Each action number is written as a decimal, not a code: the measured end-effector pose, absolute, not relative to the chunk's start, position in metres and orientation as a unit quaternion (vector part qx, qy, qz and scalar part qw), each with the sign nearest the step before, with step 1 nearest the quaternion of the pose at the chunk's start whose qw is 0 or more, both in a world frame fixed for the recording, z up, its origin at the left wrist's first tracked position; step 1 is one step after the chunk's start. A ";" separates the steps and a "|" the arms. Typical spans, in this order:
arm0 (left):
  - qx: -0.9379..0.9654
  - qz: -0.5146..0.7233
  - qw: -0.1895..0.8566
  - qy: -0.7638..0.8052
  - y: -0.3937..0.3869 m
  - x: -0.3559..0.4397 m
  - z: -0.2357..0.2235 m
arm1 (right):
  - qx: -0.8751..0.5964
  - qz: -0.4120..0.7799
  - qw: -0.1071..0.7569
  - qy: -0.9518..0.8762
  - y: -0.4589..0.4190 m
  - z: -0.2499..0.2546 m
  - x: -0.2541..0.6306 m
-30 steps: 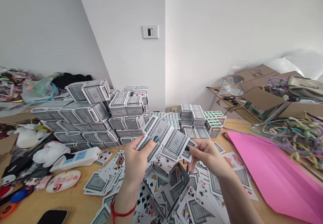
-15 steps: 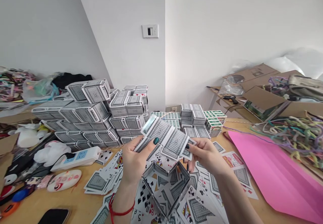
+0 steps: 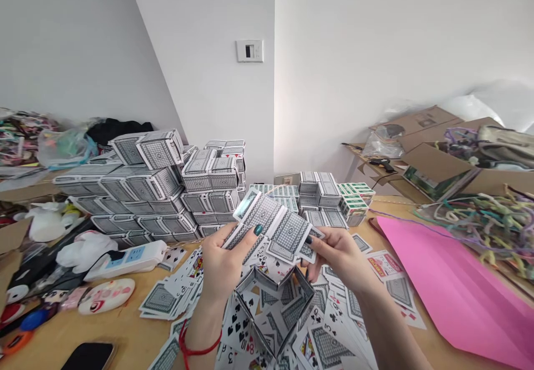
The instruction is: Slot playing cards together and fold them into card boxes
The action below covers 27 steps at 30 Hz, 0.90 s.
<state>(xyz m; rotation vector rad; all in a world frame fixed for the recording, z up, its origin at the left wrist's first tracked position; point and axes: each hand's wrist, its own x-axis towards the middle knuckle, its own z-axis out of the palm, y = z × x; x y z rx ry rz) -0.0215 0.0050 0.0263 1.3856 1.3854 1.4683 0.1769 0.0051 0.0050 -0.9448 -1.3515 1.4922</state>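
In front of me is a joined panel of grey-backed playing cards [image 3: 287,235]. My left hand [image 3: 225,264] is closed on its left end, with the dark-green thumbnail on top. At the right end, my right hand [image 3: 340,253] pinches a playing card [image 3: 309,252] that overlaps or slots into the panel; which of these, I cannot tell. Right below stands an open four-sided frame folded from cards [image 3: 252,322], touching neither hand as far as I can see. Loose playing cards [image 3: 329,348] lie beneath and around it, some face up, some face down.
Stacked card-built blocks [image 3: 146,183] rise at the back left, with smaller blocks [image 3: 319,189] and green card packs [image 3: 354,203] farther right. A pink sheet [image 3: 442,281] covers the right side. A white power strip [image 3: 129,259], a computer mouse [image 3: 107,296] and a phone [image 3: 88,356] lie left.
Both hands keep their grip on the panel and card in almost the same place. My right fingers have shifted slightly; the whole view has moved a little.
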 end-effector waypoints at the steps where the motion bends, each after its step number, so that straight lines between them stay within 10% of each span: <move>1: 0.528 0.562 0.356 0.528 0.006 -0.022 0.027 | -0.380 0.598 0.448 -0.545 0.005 0.005 0.176; 27: 0.377 0.599 0.388 0.590 0.009 -0.020 0.029 | -0.374 0.593 0.483 -0.524 0.004 0.002 0.162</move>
